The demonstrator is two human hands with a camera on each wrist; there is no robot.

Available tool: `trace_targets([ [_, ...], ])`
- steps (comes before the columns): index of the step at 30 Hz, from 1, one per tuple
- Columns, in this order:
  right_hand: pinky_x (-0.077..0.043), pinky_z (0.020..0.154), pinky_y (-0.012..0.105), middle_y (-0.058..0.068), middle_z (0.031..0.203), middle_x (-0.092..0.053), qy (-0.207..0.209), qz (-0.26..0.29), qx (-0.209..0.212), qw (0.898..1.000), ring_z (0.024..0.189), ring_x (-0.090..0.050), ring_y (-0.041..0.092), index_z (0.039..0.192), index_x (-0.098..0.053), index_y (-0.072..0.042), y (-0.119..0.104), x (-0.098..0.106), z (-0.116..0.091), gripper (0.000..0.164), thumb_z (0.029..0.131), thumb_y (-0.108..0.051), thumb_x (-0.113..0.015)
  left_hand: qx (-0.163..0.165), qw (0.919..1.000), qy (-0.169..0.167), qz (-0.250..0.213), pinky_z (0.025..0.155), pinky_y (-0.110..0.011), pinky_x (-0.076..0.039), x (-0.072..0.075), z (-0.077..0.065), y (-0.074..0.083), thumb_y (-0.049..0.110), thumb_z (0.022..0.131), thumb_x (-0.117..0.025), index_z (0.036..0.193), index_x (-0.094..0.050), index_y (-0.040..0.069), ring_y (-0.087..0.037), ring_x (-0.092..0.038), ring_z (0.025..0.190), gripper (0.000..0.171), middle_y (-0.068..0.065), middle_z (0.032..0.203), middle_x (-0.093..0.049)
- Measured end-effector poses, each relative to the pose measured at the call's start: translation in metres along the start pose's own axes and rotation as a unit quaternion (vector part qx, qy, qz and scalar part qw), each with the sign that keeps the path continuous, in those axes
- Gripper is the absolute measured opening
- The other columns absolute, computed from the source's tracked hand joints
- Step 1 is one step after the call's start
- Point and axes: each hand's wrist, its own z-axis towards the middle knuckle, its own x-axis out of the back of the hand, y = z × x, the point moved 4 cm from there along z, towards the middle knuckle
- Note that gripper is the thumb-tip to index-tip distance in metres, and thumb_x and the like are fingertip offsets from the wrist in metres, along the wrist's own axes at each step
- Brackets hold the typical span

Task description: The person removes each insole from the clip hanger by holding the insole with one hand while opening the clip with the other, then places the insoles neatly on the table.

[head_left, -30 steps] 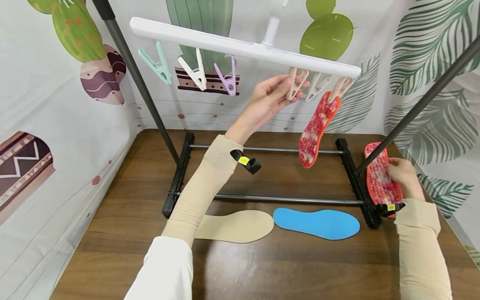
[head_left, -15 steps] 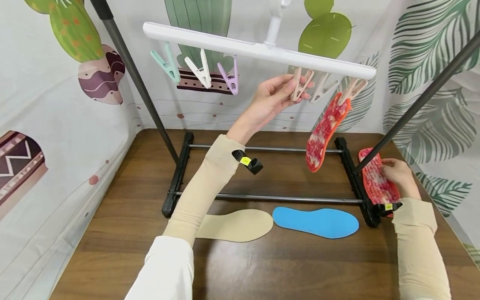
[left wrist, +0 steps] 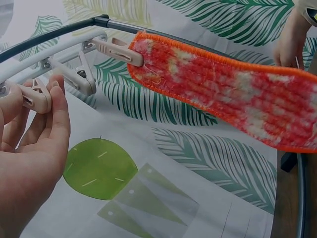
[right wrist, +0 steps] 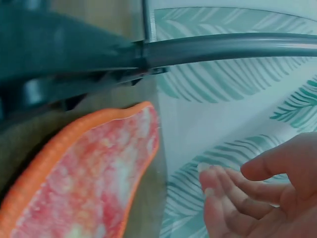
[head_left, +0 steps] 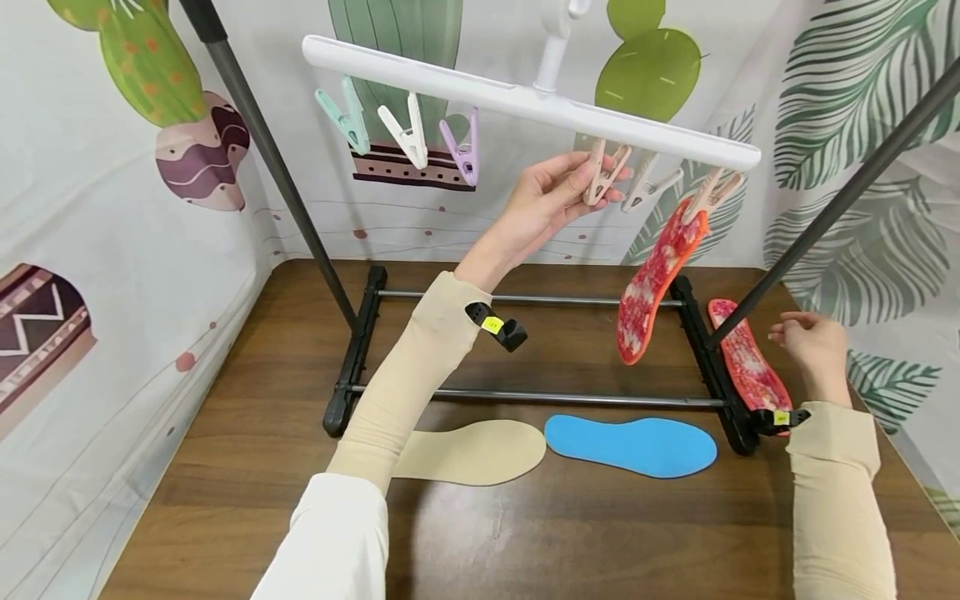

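Observation:
My left hand (head_left: 551, 200) pinches a pale pink clothespin (head_left: 602, 172) under the white hanger bar (head_left: 517, 96). Just right of it hang a whitish clothespin (head_left: 647, 185) and another pink clothespin (head_left: 712, 193), which clips the end of a red fuzzy insole (head_left: 660, 287) with orange edging. A matching red insole (head_left: 750, 354) lies on the table beside the rack's right foot. My right hand (head_left: 813, 346) is just to the right of that insole. In the right wrist view, the thumb and loosely bent fingers (right wrist: 228, 198) hold nothing and stand apart from the insole (right wrist: 94, 173).
A beige insole (head_left: 472, 452) and a blue insole (head_left: 632, 447) lie at the front of the black rack base (head_left: 540, 397). Mint (head_left: 347, 117), white (head_left: 407, 133) and purple (head_left: 462, 148) clothespins hang at the bar's left. Dark poles (head_left: 832, 200) slant up on both sides.
My right hand has let go of the red insole on the table and moved off it to the right. The hanger has shifted right with the hanging insole; my left hand keeps its pinch.

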Motion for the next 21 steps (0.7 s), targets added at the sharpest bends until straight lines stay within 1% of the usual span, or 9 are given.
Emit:
trace_targets([
  [2, -0.048, 0.049, 0.010, -0.033, 0.053, -0.053, 0.018, 0.049, -0.008, 0.999, 0.049, -0.056, -0.012, 0.102, -0.056, -0.006, -0.003, 0.004, -0.002, 0.026, 0.097, -0.010, -0.031, 0.000, 1.0000, -0.002, 0.000, 0.089, -0.029, -0.055, -0.001, 0.000, 0.000, 0.005, 0.103, -0.039, 0.134, -0.043, -0.015, -0.018, -0.068, 0.091, 0.037, -0.034, 0.135, -0.048],
  [4, -0.047, 0.049, 0.008, -0.031, 0.053, -0.055, 0.040, 0.074, -0.018, 0.996, 0.049, -0.058, -0.011, 0.093, -0.053, -0.017, -0.005, 0.007, -0.003, 0.022, 0.097, -0.010, -0.032, 0.000, 1.0000, -0.003, -0.002, 0.087, -0.027, -0.055, -0.001, -0.001, 0.000, 0.005, 0.103, -0.039, 0.133, -0.043, -0.015, -0.018, -0.068, 0.091, 0.037, -0.035, 0.135, -0.048],
  [7, -0.047, 0.049, 0.007, -0.030, 0.052, -0.056, 0.079, 0.105, -0.025, 0.991, 0.048, -0.058, -0.011, 0.088, -0.054, -0.022, -0.008, 0.013, -0.004, 0.026, 0.097, -0.009, -0.034, 0.001, 1.0000, -0.003, -0.005, 0.084, -0.025, -0.055, -0.001, -0.001, -0.001, 0.006, 0.103, -0.039, 0.133, -0.044, -0.015, -0.018, -0.068, 0.090, 0.037, -0.036, 0.133, -0.049],
  [10, -0.046, 0.050, 0.006, -0.028, 0.053, -0.058, 0.132, 0.146, -0.017, 0.980, 0.047, -0.057, -0.010, 0.086, -0.056, -0.026, -0.011, 0.017, -0.005, 0.030, 0.097, -0.006, -0.037, 0.001, 1.0000, -0.004, -0.005, 0.084, -0.024, -0.055, -0.001, -0.001, -0.001, 0.006, 0.103, -0.039, 0.133, -0.044, -0.015, -0.018, -0.068, 0.090, 0.036, -0.037, 0.132, -0.049],
  [13, -0.045, 0.049, 0.005, -0.026, 0.055, -0.059, 0.190, 0.185, 0.019, 0.964, 0.047, -0.057, -0.009, 0.087, -0.060, -0.024, -0.019, 0.019, -0.007, 0.031, 0.096, -0.005, -0.038, 0.002, 1.0000, -0.002, -0.007, 0.083, -0.023, -0.055, -0.001, -0.002, -0.001, 0.005, 0.103, -0.039, 0.133, -0.043, -0.015, -0.018, -0.068, 0.089, 0.037, -0.037, 0.133, -0.049],
  [15, -0.043, 0.048, 0.006, -0.024, 0.056, -0.060, 0.230, 0.202, 0.051, 0.951, 0.047, -0.056, -0.008, 0.090, -0.063, -0.021, -0.026, 0.021, -0.011, 0.029, 0.095, -0.004, -0.040, 0.003, 0.9999, 0.000, -0.014, 0.082, -0.023, -0.055, -0.001, -0.002, -0.001, 0.005, 0.103, -0.039, 0.134, -0.043, -0.015, -0.018, -0.068, 0.089, 0.037, -0.036, 0.134, -0.048],
  [18, -0.042, 0.047, 0.007, -0.022, 0.057, -0.059, 0.294, 0.221, 0.110, 0.923, 0.047, -0.055, -0.007, 0.095, -0.066, -0.017, -0.041, 0.023, -0.020, 0.028, 0.095, -0.004, -0.041, 0.003, 0.9998, 0.002, -0.022, 0.082, -0.022, -0.056, -0.001, -0.002, 0.000, 0.005, 0.103, -0.038, 0.134, -0.041, -0.015, -0.018, -0.068, 0.089, 0.037, -0.036, 0.136, -0.046],
  [20, -0.041, 0.047, 0.007, -0.020, 0.057, -0.058, 0.334, 0.233, 0.148, 0.901, 0.046, -0.053, -0.007, 0.095, -0.067, -0.016, -0.052, 0.024, -0.028, 0.028, 0.095, -0.003, -0.042, 0.003, 0.9997, 0.003, -0.022, 0.081, -0.022, -0.056, -0.002, -0.003, 0.000, 0.005, 0.103, -0.038, 0.134, -0.042, -0.015, -0.018, -0.068, 0.089, 0.037, -0.036, 0.136, -0.046],
  [21, -0.041, 0.047, 0.006, -0.021, 0.057, -0.057, 0.353, 0.230, 0.169, 0.891, 0.045, -0.052, -0.008, 0.096, -0.068, -0.015, -0.057, 0.025, -0.032, 0.028, 0.095, -0.003, -0.043, 0.002, 0.9998, 0.002, -0.020, 0.081, -0.022, -0.056, -0.002, -0.003, 0.000, 0.005, 0.103, -0.038, 0.134, -0.042, -0.015, -0.018, -0.068, 0.089, 0.037, -0.036, 0.136, -0.046],
])
